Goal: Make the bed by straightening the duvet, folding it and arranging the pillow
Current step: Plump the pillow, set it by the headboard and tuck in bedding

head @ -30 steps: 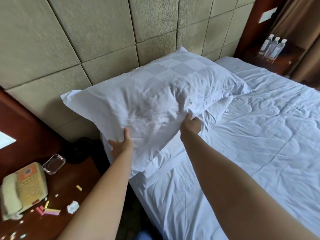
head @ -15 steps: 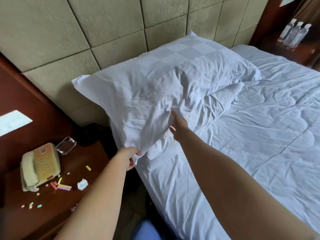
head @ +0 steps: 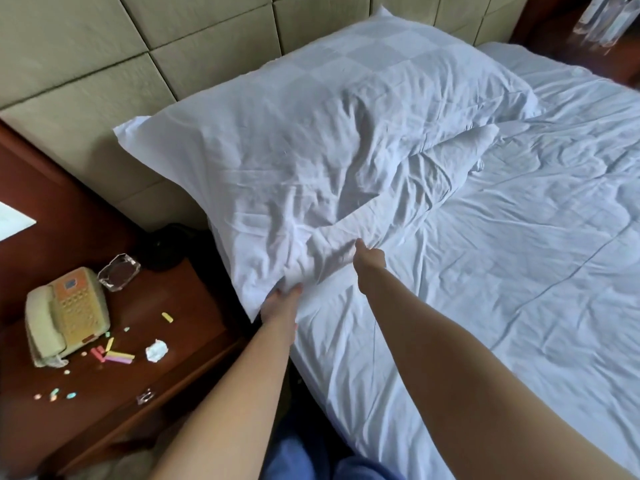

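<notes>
- Head camera is looking down at a person's two bare arms reaching to the white pillow (head: pixel 311 140), which is lying at the head of the bed against the padded headboard (head: pixel 173 46).
- Left hand (head: pixel 281 303) is gripping the pillow's near lower corner, fingers curling up into the bunched cloth at the bed's edge.
- Right hand (head: pixel 370 258) is pinching a fold of the pillowcase along the pillow's near edge, just to the right of the left hand; its fingers are hidden in the fabric.
- White duvet (head: pixel 502 271) is spreading, creased, across the bed to the right of the pillow and down toward the camera; part of it is tucking under the pillow's right end.
- Wooden nightstand (head: pixel 166 348) is standing just left of the pillow, below the headboard.
- Beige telephone (head: pixel 65 315) is sitting on the nightstand, well to the left of the pillow, with a clear glass ashtray (head: pixel 118 273) just behind it.
- Coloured chalk sticks (head: pixel 114 355) and a crumpled paper scrap (head: pixel 156 349) are lying on the nightstand between the telephone and the pillow's near corner.
- Blurred clear bottles (head: pixel 604 19) are showing far to the right of the pillow, beyond the bed.
</notes>
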`<state>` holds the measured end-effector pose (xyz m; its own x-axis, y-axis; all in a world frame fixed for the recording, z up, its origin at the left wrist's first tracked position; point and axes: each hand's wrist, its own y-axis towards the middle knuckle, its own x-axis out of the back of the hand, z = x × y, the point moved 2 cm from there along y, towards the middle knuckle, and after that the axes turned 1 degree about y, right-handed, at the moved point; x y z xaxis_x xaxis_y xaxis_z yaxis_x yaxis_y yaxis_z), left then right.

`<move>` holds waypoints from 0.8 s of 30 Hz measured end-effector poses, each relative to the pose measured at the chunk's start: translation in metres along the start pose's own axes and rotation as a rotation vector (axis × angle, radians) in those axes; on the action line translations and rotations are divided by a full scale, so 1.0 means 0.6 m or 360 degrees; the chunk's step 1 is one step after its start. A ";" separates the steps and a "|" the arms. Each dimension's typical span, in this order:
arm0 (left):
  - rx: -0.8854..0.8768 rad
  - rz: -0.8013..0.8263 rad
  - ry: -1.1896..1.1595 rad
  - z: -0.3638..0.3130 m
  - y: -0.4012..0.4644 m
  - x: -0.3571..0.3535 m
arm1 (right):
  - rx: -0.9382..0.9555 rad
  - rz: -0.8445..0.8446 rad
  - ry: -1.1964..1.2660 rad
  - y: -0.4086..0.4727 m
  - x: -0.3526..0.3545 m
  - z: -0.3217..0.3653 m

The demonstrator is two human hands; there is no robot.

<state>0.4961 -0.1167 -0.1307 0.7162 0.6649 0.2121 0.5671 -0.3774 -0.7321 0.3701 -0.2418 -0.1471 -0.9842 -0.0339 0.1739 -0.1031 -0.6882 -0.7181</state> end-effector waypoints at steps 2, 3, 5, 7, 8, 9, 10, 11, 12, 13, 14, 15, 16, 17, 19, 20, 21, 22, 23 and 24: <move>-0.0140 -0.0184 -0.0031 0.004 0.016 -0.010 | -0.0044 -0.0082 0.0001 0.024 0.009 0.007; -0.0205 -0.0259 -0.0003 0.005 0.023 -0.015 | -0.0017 -0.0099 -0.0003 0.036 0.010 0.013; -0.0367 -0.0362 0.0146 0.002 0.031 -0.018 | 0.0135 -0.0108 -0.0067 0.059 0.014 0.021; -0.0440 -0.0467 0.0300 0.005 0.037 -0.013 | 0.0246 -0.0157 -0.0193 0.063 0.016 0.012; -0.0426 -0.0526 0.0344 0.010 0.041 -0.008 | 0.0256 -0.0169 -0.0255 0.063 0.018 -0.004; -0.0394 -0.0564 0.0355 0.018 0.043 -0.002 | 0.0249 -0.0158 -0.0318 0.060 0.021 -0.019; -0.0364 -0.0579 0.0334 0.027 0.046 0.002 | 0.0247 -0.0152 -0.0373 0.055 0.025 -0.028; -0.0340 -0.0591 0.0307 0.032 0.044 0.000 | 0.0245 -0.0147 -0.0395 0.055 0.029 -0.031; -0.0326 -0.0612 0.0268 0.034 0.042 -0.005 | 0.0258 -0.0143 -0.0389 0.056 0.033 -0.026; -0.0322 -0.0640 0.0237 0.032 0.038 -0.012 | 0.0266 -0.0149 -0.0355 0.058 0.038 -0.017; -0.0343 -0.0673 0.0220 0.030 0.035 -0.019 | 0.0291 -0.0169 -0.0313 0.060 0.044 -0.005; -0.0372 -0.0695 0.0224 0.027 0.031 -0.026 | 0.0307 -0.0198 -0.0267 0.063 0.049 0.006; -0.0396 -0.0720 0.0246 0.023 0.028 -0.032 | 0.0312 -0.0218 -0.0231 0.068 0.054 0.015; -0.0398 -0.0751 0.0268 0.020 0.023 -0.037 | 0.0290 -0.0203 -0.0226 0.073 0.056 0.020; -0.0357 -0.0799 0.0287 0.021 0.021 -0.042 | 0.0245 -0.0061 -0.0309 0.083 0.052 0.021; -0.0338 -0.0804 0.0288 0.023 0.023 -0.041 | 0.0211 0.0043 -0.0406 0.086 0.048 0.015; -0.0315 -0.0803 0.0282 0.024 0.025 -0.040 | 0.0170 0.0137 -0.0546 0.085 0.044 0.005; -0.0286 -0.0788 0.0268 0.026 0.029 -0.038 | 0.0126 0.0185 -0.0696 0.082 0.043 -0.005; -0.0255 -0.0758 0.0237 0.025 0.031 -0.038 | 0.0126 0.0143 -0.0803 0.077 0.044 -0.014; -0.0217 -0.0714 0.0188 0.023 0.032 -0.038 | 0.0165 0.0056 -0.0771 0.070 0.046 -0.016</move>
<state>0.4847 -0.1302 -0.1588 0.4254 0.7064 0.5657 0.8733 -0.1564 -0.4615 0.3375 -0.2647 -0.1786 -0.8044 -0.3743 0.4614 -0.0319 -0.7483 -0.6626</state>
